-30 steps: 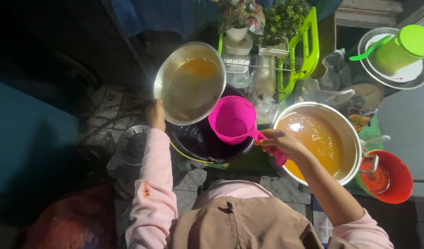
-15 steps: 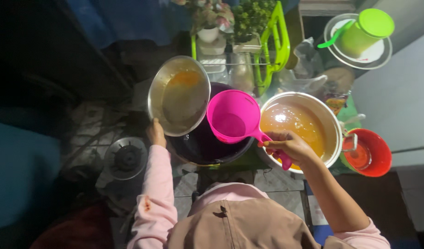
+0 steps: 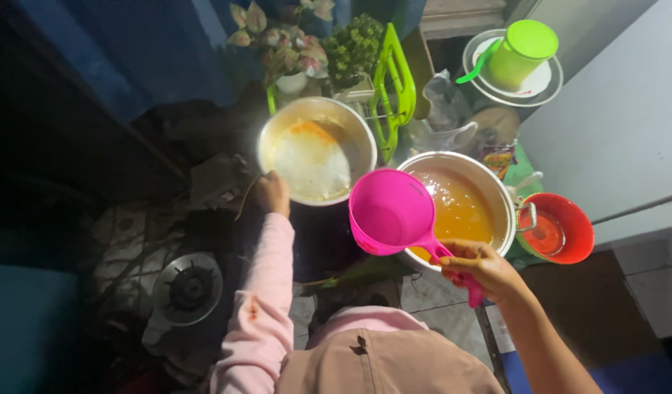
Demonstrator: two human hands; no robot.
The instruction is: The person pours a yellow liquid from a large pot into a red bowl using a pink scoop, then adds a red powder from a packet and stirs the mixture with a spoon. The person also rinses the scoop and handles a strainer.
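Observation:
My left hand (image 3: 272,192) grips the rim of a metal pot (image 3: 317,149), tilted up on its side, with orange residue inside. My right hand (image 3: 480,266) holds the handle of a pink plastic dipper (image 3: 391,212), which hangs empty between the tilted pot and a large metal pot (image 3: 463,204) full of orange-yellow liquid. The dipper's cup overlaps the left rim of that pot. Below the tilted pot is a dark vessel (image 3: 325,233), mostly hidden in shadow.
A red bucket (image 3: 562,228) stands right of the large pot. A green lidded jug (image 3: 520,52) sits on plates at the top right. A green rack (image 3: 394,80) and potted plants (image 3: 292,36) are behind. A gas burner (image 3: 187,287) lies on the floor, left.
The pink dipper has moved right toward the large pot of orange liquid. The tilted metal pot stays held up by my left hand; the view has shifted.

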